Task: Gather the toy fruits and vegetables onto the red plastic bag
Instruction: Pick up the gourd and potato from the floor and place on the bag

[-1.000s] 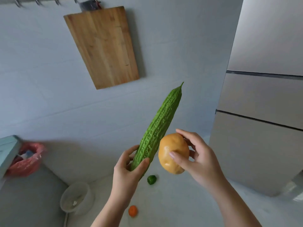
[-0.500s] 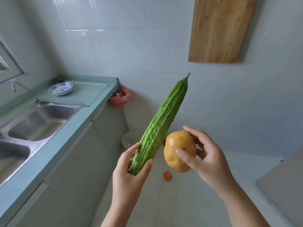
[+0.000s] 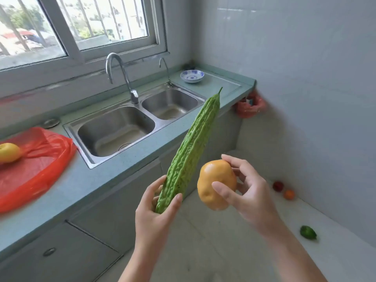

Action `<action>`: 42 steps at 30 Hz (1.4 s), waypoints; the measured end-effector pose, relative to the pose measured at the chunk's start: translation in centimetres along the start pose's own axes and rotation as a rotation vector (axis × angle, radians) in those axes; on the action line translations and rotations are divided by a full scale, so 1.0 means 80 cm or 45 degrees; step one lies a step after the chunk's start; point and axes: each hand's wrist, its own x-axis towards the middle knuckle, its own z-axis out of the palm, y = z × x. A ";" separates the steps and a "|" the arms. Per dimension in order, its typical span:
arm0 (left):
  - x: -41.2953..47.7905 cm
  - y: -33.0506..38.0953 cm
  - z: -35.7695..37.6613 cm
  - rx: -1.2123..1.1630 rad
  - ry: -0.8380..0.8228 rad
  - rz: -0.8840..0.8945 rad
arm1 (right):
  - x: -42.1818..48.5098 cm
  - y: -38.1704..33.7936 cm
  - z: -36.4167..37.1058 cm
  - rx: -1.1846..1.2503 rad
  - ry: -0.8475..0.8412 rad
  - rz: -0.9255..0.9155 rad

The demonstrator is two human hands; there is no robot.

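My left hand grips the lower end of a long green bitter gourd, which points up and to the right. My right hand holds a tan toy potato between thumb and fingers. The red plastic bag lies flat on the green countertop at the left, with a yellow toy fruit on it. On the floor by the right wall lie a dark red fruit, a small orange one and a green pepper.
A steel double sink with a tall faucet fills the counter's middle. A blue-patterned bowl stands at the counter's far end. Another red bag hangs off that far corner. Cabinet doors run below the counter.
The view has swung left from the wall and floor to the counter, the sink and the red bag. Both hands keep the same hold on the gourd and the potato.
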 end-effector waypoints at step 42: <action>0.139 -0.087 -0.498 0.451 0.780 -0.286 | 0.177 -0.037 0.577 0.078 -1.002 -0.042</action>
